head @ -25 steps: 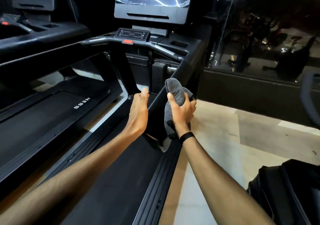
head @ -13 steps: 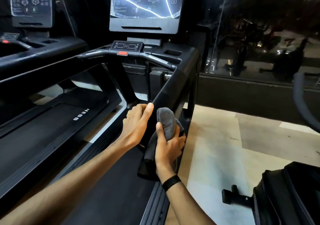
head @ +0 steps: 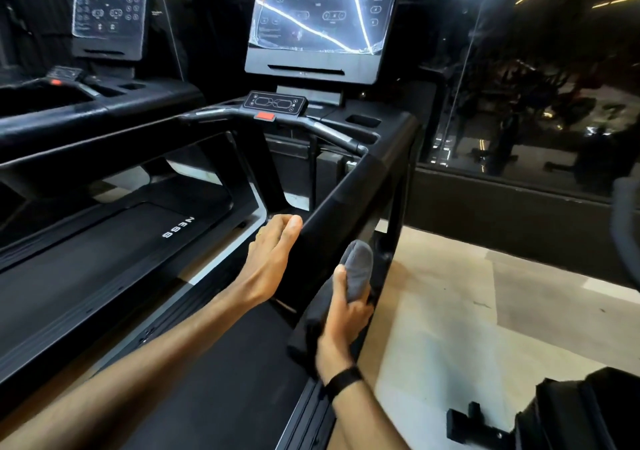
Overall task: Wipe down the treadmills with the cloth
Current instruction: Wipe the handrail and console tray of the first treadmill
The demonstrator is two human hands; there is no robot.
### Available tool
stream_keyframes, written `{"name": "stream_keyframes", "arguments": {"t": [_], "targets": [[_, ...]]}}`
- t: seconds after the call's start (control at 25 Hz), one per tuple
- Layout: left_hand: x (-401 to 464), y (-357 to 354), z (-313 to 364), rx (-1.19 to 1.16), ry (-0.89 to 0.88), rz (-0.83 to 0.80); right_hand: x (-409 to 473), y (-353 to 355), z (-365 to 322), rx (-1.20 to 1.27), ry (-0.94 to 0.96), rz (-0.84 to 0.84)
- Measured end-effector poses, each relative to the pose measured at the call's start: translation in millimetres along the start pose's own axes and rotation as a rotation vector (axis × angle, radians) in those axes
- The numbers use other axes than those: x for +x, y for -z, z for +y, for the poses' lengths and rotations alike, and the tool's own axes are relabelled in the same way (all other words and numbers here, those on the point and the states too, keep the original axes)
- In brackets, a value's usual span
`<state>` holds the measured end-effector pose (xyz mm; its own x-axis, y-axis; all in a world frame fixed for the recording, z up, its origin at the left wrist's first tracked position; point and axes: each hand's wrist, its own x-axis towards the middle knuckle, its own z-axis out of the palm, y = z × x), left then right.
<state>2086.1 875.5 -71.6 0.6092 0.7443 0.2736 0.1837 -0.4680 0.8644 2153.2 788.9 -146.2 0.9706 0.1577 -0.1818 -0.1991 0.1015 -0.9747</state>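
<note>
A black treadmill stands in front of me, its right side rail (head: pixel 349 200) running up toward the console screen (head: pixel 318 17). My right hand (head: pixel 343 314) grips a grey cloth (head: pixel 356 269) bunched against the outer face of that rail's lower end. My left hand (head: pixel 270 262) rests on the rail's inner side, with the fingers stretched along the rail's edge. The belt (head: pixel 221 373) lies below my arms.
A second treadmill (head: pixel 104 242) stands close on the left, marked NESS on its belt. Pale floor tiles (head: pixel 467 311) spread to the right, up to a dark glass wall (head: pixel 536 86). A black machine part (head: pixel 581 415) sits at the bottom right.
My right hand has dragged the cloth down the rail from its upper end to its lower part. My left hand went from flat in the air to resting on the rail.
</note>
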Motion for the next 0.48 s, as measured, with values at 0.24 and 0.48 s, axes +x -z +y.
{"name": "stream_keyframes", "arguments": {"t": [0.24,0.48], "targets": [[-0.1,-1.0,-7.5,-0.186,-0.006,-0.009,-3.2,-8.6,4.9,-0.114,0.025,0.022],[5.5,-0.3,-9.8,-0.256,0.085,0.082,78.9,-33.8,-31.0,-0.245,0.119,0.028]]}}
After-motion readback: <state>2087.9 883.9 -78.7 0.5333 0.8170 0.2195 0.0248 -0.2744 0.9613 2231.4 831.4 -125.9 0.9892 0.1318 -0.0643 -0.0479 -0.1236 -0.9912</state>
